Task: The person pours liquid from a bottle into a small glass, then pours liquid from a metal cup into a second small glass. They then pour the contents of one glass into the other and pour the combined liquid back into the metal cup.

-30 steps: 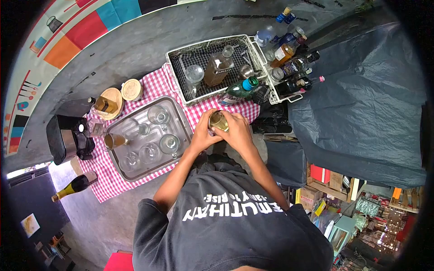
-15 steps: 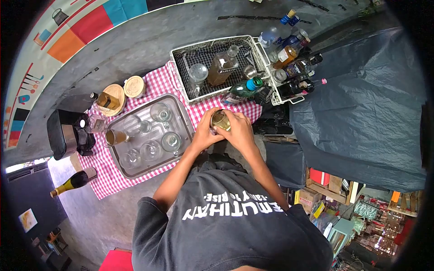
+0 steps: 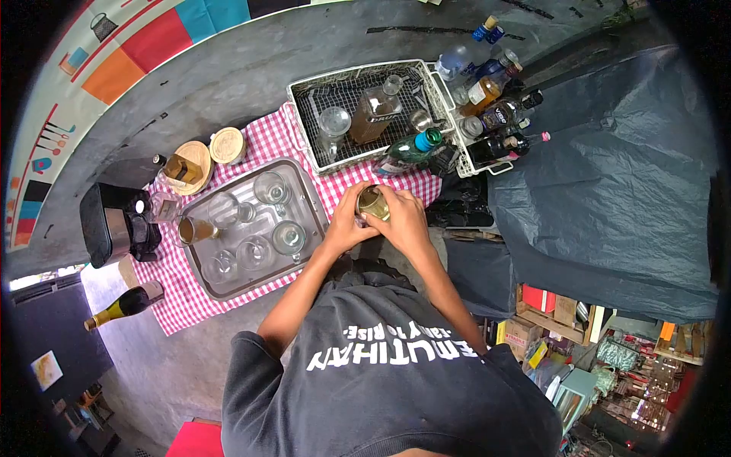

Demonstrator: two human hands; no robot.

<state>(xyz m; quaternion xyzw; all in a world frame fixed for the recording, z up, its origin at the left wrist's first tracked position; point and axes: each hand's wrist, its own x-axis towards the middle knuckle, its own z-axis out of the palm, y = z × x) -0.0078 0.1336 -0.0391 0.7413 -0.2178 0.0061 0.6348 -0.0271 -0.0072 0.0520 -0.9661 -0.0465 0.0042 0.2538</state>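
Note:
Both of my hands are wrapped round a drinking glass [image 3: 373,202] that has pale yellow liquid in it. My left hand [image 3: 346,222] grips its left side, and my right hand [image 3: 403,221] closes on the right side, with the thumbs near each other in front. The glass is close to my body, at the front edge of the red-and-white checked cloth [image 3: 343,183]. Fingers cover much of its lower part. Left of my hands lies a grey metal tray [image 3: 308,202] with several clear glasses and mugs, among them a glass mug [image 3: 288,239].
Beyond my hands stands a white wire basket [image 3: 304,126] holding a square bottle [image 3: 373,122] and glassware. A green bottle [image 3: 407,150] leans at its front. More bottles [image 3: 487,95] crowd the right. At left are a black appliance [image 3: 106,225] and a dark, yellow-necked bottle [image 3: 129,306].

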